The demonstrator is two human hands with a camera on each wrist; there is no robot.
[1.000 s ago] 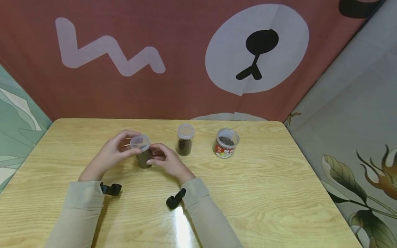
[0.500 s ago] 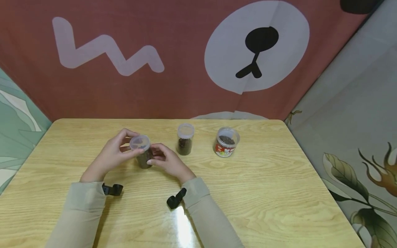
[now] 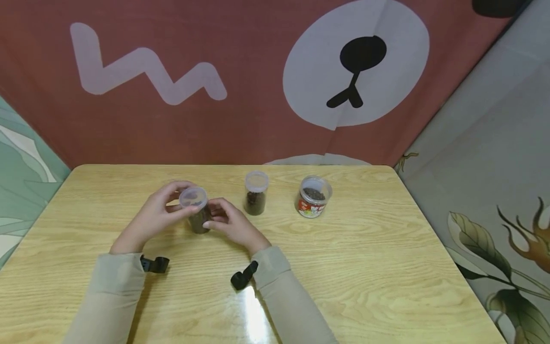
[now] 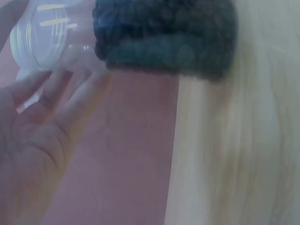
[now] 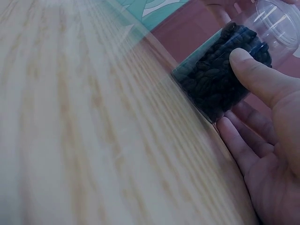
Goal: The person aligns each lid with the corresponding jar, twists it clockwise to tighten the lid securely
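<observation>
A clear jar of dark coffee beans [image 3: 198,223] stands upright at the left of the table, under a see-through lid [image 3: 192,196]. My left hand [image 3: 155,215] grips the jar's top at the lid, thumb on the near side and fingers round the far side. Lower down, my right hand [image 3: 234,226] holds the jar's body from the right. In the right wrist view the thumb [image 5: 258,77] presses on the bean-filled part [image 5: 211,75], with the other fingers below it. The left wrist view shows the beans [image 4: 164,35] filling the jar's lower part.
A second lidded jar of dark beans [image 3: 256,200] stands just right of my right hand. Further right is a wide clear tub [image 3: 311,206] with a red label and dark contents. A red-brown cloth [image 3: 253,129] hangs behind the wooden table [image 3: 365,267].
Both hands stay on the jar. The left hand's fingers have shifted very slightly around the lid. The second jar and the tub stand where they were.
</observation>
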